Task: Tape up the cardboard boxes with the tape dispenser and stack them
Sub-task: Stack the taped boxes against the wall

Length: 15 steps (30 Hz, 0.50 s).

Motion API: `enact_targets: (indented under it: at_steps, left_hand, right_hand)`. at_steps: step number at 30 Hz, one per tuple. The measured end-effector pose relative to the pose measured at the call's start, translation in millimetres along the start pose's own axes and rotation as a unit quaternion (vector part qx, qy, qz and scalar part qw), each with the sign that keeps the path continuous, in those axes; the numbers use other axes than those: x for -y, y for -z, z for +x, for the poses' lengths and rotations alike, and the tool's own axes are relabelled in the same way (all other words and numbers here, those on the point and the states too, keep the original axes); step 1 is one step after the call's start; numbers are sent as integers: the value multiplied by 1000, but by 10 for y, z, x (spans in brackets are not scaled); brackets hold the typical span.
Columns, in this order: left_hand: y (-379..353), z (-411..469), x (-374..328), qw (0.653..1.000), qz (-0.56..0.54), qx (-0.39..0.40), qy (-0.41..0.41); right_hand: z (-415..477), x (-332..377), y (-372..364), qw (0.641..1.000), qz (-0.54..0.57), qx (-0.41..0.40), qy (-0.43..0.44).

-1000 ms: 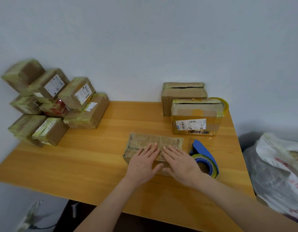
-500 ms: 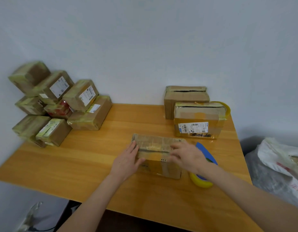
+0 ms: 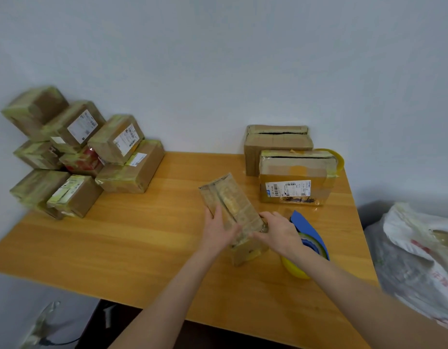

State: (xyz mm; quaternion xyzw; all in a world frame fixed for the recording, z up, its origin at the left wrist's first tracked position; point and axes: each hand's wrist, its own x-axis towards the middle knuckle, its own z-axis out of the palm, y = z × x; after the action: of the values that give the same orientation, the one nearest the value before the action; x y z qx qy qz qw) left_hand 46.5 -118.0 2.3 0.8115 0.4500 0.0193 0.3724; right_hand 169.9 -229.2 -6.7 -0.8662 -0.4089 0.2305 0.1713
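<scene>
While the left hand [image 3: 219, 229] clasps the left side of the small box [image 3: 230, 205] and the right hand [image 3: 278, 231] curls round its right edge, the box sits angled on the wooden surface [image 3: 142, 235], with the tape dispenser [image 3: 307, 229] just beyond the right hand.

Soft, rather dim, even light leaves the wall [image 3: 218, 59] flat grey-blue and casts only faint shadows on the table [image 3: 117, 248]. The wide lens bows the table's edges and tilts the stacked boxes [image 3: 79, 152] at its far left corner; the cardboard box [image 3: 230, 200] mid-table looks smeared.
</scene>
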Motion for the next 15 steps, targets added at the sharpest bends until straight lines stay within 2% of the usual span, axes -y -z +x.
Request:
enact_targets:
  at_steps: [2,5,7,8,10,12,15]
  left_hand:
    - [-67,-16,20,999,23,33,-9]
    - [-78,36,70,988,138,67,-29]
    - [-51,90,73,981,175,68,-41]
    - [-34,117,64,979,186,66,-49]
    - [7,133,36,972,217,63,-67]
    - [21,106,-6,958,270,48,-87]
    - [-40,38,-13,951,291,24,-99]
  right_hand:
    - [10,-10,-6,1000,15,-5,3]
    - [36,-115,59,997,67,34,21]
    - [51,-245,140,993,104,61,15]
    - [54,-326,183,995,90,49,4]
    - [59,-544,253,998,24,-7,-54]
    - [66,-826,262,988,-17,-21,-153]
    - [92,-1193,131,967,11,70,-244]
